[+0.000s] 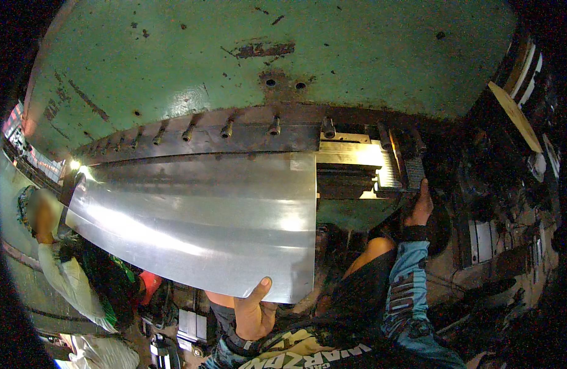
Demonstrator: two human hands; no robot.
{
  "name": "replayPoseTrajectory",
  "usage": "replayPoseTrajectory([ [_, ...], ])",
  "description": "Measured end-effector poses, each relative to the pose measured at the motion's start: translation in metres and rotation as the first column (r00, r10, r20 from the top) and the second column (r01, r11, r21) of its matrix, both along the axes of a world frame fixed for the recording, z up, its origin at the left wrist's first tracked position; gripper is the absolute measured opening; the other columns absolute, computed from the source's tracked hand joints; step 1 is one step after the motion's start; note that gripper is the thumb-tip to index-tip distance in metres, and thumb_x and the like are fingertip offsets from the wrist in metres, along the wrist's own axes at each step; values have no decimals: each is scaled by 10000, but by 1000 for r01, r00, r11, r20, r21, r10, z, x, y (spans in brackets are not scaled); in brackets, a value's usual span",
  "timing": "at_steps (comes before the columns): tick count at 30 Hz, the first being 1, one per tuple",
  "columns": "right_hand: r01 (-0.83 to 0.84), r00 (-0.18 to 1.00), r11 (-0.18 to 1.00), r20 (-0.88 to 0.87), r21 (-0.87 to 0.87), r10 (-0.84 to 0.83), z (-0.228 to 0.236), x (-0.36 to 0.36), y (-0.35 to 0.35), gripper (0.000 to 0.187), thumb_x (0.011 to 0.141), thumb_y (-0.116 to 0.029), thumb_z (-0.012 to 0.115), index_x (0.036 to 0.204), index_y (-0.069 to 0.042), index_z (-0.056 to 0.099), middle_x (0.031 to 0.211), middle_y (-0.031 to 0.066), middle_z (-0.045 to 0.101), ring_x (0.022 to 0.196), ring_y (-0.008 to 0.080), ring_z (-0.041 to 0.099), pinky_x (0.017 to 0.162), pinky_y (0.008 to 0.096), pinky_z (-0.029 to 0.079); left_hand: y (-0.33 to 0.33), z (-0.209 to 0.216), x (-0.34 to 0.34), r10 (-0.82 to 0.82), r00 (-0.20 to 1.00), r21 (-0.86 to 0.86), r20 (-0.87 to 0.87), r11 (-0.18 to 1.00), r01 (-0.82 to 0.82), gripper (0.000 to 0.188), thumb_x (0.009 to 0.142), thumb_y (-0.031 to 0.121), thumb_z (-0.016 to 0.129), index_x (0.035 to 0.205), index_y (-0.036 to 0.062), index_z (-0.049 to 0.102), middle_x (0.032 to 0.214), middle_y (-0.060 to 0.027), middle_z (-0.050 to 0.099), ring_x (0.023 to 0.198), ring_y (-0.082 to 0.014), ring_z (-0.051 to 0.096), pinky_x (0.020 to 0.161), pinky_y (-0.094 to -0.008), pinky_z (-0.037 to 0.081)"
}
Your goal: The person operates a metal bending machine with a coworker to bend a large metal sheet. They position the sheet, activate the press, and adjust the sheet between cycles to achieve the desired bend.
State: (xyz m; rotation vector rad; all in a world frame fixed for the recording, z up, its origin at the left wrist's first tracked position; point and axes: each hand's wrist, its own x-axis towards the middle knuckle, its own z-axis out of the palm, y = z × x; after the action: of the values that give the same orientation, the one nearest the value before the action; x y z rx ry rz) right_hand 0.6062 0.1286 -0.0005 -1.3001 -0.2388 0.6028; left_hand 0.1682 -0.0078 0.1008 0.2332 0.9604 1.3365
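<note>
Metal sheet (197,209): ctr of frame, far edge at dark bar (253,141).
L hand (255,312): btm ctr, clamped on sheet's near edge, thumb on top.
R hand (420,208): mid-right, at ribbed block (413,172); can't tell if closed.
Green panel (357,55): top.
Co-worker (71,280): lower left.

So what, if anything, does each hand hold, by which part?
The left hand holds the metal sheet by its near edge, right of middle. The right hand is at a dark ribbed part, its grip unclear.
</note>
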Motion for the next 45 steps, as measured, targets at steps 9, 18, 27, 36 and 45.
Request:
replayPoseTrajectory([
  [9,5,998,1000,58,31,-7,1,0,3,606,785,-662,778,841,-88,588,790,34,536,719,191,476,660,396,403,3,-5,-3,-36,999,25,23,999,36,482,909,21,729,1316,118,489,1025,-45,627,784,-168,669,556,-280,543],
  [18,86,996,996,-12,7,-86,-7,3,8,415,990,-415,658,1079,-12,688,1008,57,685,862,222,631,778,385,521,1,-15,-8,-69,995,30,-75,997,71,511,921,103,714,1348,130,435,1070,-82,648,869,-234,718,596,-340,614],
  [27,-23,962,999,272,37,12,-30,22,5,457,958,-474,693,1084,-35,687,1035,51,677,880,201,604,779,373,495,2,-9,-7,-52,999,-4,16,999,52,534,896,8,738,1347,123,475,1108,-44,606,869,-167,660,560,-254,543],
  [36,-28,999,997,21,68,26,-15,14,8,465,985,-422,673,1188,-4,683,1125,73,691,959,215,638,844,380,515,2,-9,-5,-38,999,7,-35,999,38,525,891,22,752,1332,124,485,1097,-46,608,854,-168,650,551,-249,515],
  [45,-77,988,997,134,-11,78,6,0,-2,543,990,-458,647,1270,7,662,1199,95,672,1022,219,604,907,375,489,2,-10,-6,-74,997,32,-13,997,74,515,926,27,699,1367,121,451,1130,-70,608,913,-209,674,656,-304,569],
])
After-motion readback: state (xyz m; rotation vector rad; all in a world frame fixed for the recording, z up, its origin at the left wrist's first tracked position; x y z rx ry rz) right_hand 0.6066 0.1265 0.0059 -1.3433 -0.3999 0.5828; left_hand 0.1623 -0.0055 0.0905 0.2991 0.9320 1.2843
